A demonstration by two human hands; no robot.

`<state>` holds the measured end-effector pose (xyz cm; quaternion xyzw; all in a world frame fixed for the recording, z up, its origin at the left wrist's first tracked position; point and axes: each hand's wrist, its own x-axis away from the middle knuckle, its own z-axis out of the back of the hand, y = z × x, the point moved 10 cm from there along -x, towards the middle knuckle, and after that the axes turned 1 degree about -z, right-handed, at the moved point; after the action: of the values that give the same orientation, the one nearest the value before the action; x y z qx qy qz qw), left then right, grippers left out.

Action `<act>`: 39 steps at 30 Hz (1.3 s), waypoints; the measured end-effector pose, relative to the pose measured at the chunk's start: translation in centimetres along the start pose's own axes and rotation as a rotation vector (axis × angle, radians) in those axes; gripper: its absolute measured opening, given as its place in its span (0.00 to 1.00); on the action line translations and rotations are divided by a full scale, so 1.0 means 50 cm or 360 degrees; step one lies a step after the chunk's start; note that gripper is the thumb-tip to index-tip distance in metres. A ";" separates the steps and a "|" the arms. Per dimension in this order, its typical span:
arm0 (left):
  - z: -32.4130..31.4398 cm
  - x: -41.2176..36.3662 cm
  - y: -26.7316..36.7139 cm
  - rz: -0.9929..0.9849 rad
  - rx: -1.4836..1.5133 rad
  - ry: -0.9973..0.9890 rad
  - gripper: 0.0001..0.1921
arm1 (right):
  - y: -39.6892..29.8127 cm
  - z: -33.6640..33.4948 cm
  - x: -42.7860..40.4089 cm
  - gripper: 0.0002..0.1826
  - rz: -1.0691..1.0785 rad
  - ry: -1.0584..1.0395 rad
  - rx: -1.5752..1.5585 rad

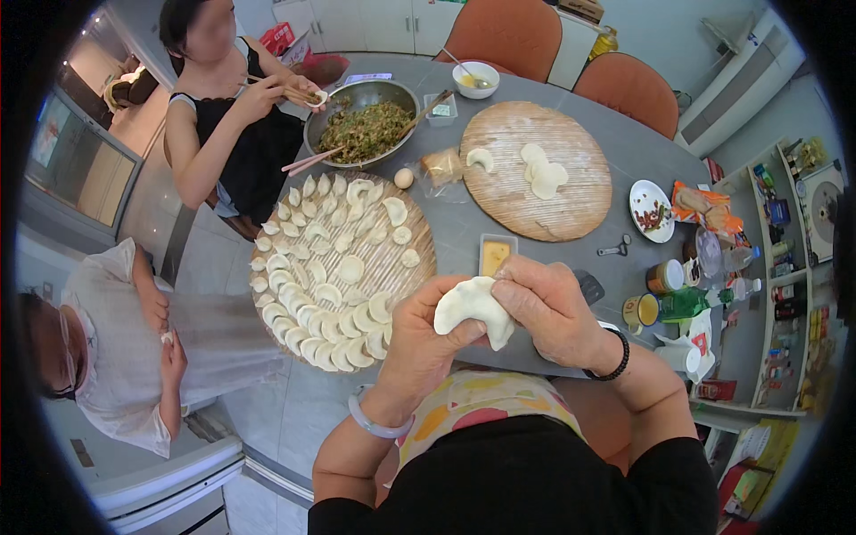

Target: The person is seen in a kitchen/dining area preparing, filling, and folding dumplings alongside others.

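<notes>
A plump, crescent-shaped dumpling (470, 309) is held up over the near table edge between both hands. My left hand (424, 328) supports its left end, the thumb along its lower side. With thumb and fingers, my right hand (552, 307) pinches the right end of its dough edge. To the left, a round slatted board (418, 227) carries many finished dumplings (328, 331) in curved rows. Just beyond my hands lies a small plastic tub (496, 253) of yellowish liquid. Farther off, another round board (495, 194) bears flat dough wrappers (545, 174) and one folded dumpling (479, 159).
A steel bowl (411, 100) of chopped filling stands at the far left, beside a person (234, 127) holding chopsticks and a wrapper. Another person (127, 341) works at the left. An egg (404, 178), a white bowl (491, 83), a plate (642, 194) and a green bottle (685, 304) are around the table.
</notes>
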<state>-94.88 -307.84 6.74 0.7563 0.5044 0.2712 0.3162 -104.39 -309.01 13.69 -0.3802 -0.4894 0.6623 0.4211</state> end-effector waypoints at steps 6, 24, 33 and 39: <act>-0.015 0.005 0.000 0.0049 -0.0011 -0.0056 0.21 | 0.004 -0.002 0.003 0.13 -0.0102 -0.0029 -0.0144; -0.024 0.014 0.041 -0.0433 -0.0124 0.0119 0.16 | 0.003 -0.008 0.019 0.14 -0.0043 0.0125 -0.0330; -0.025 0.014 0.063 -0.0599 -0.0218 0.0189 0.20 | 0.005 -0.012 0.018 0.14 -0.0045 0.0204 -0.0436; -0.029 0.016 0.085 -0.0759 -0.0259 0.0279 0.15 | -0.003 -0.013 0.021 0.14 -0.0042 0.0305 -0.0430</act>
<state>-93.17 -308.05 10.97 0.5619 0.6702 0.2932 0.3861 -104.13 -307.80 13.58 -0.4883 -0.5364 0.5456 0.4197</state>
